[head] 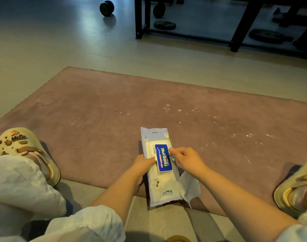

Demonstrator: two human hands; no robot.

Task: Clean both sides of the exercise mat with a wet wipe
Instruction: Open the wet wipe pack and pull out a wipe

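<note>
At far left, a cream slipper (pixel 26 151) rests on the pink exercise mat (pixel 114 110), which lies flat on the pale floor (pixel 44 55). Left hand (pixel 144 165): fingers curled around the left edge of the wet-wipe pack (pixel 160 182), holding it above the mat's near edge. Right hand (pixel 186 158): thumb and fingertips pinch the pack's blue flap (pixel 163 158); a white wipe (pixel 189 187) hangs beneath this hand. Pale specks dot the mat at right. A dumbbell (pixel 106 8) lies beyond.

Pale floor (pixel 44 49), black rack (pixel 236 41), dumbbell (pixel 106 8), weight plates (pixel 164 25)
</note>
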